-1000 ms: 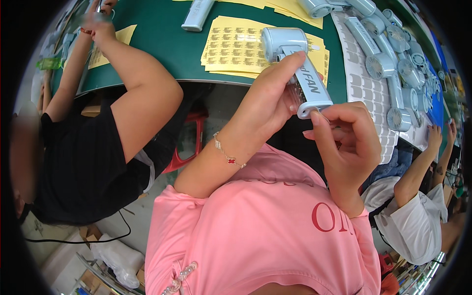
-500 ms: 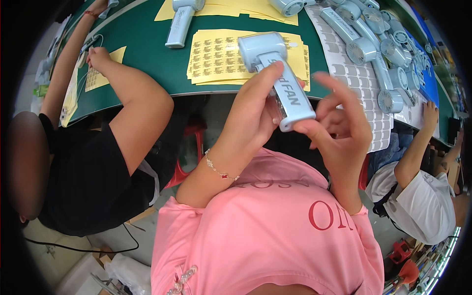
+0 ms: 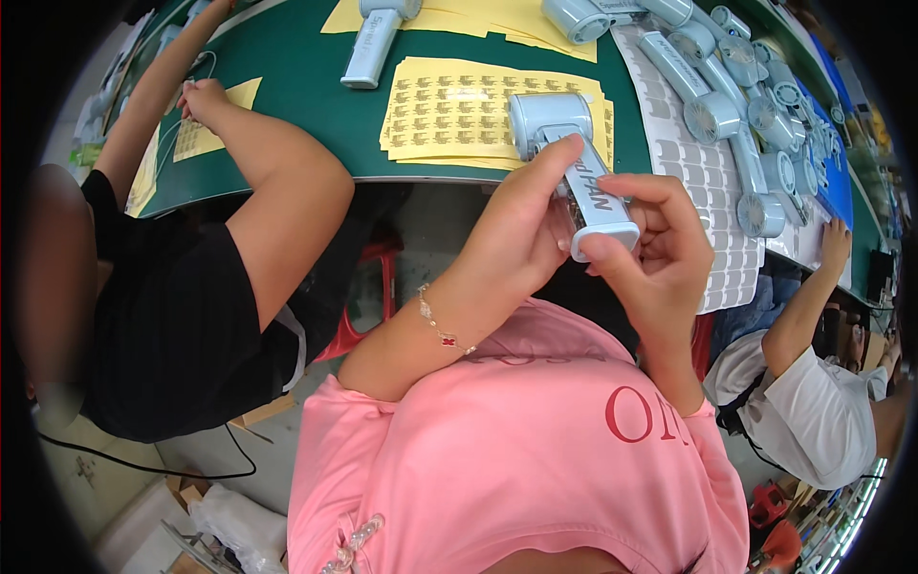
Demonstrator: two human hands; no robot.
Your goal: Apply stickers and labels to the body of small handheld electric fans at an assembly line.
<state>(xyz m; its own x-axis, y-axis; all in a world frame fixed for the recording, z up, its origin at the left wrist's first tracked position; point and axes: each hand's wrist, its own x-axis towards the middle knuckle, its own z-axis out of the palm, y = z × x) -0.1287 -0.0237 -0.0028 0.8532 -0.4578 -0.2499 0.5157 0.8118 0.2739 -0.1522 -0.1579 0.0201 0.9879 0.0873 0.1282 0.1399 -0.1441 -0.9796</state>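
Observation:
A light-blue handheld fan (image 3: 585, 184) is held up tilted in front of me, over the table's near edge. My left hand (image 3: 531, 206) is wrapped round its handle, the thumb lying on the printed front just below the round head. With the fingers of my right hand (image 3: 665, 239) I grip the lower end: the thumb presses at the base and the index finger lies along the handle's right side. Behind the fan lies a stack of yellow sticker sheets (image 3: 445, 110) with rows of small dark-printed labels.
Another blue fan (image 3: 371, 48) lies farther back on the green table (image 3: 306, 86). At the right, many fans (image 3: 712, 117) are heaped beside and on a sheet of grey labels (image 3: 684, 187). Co-workers sit at both sides; a bare arm (image 3: 287, 182) reaches in at the left.
My right fingers, spread off the handle before, have closed onto its side. The fan sits slightly lower and farther right in view.

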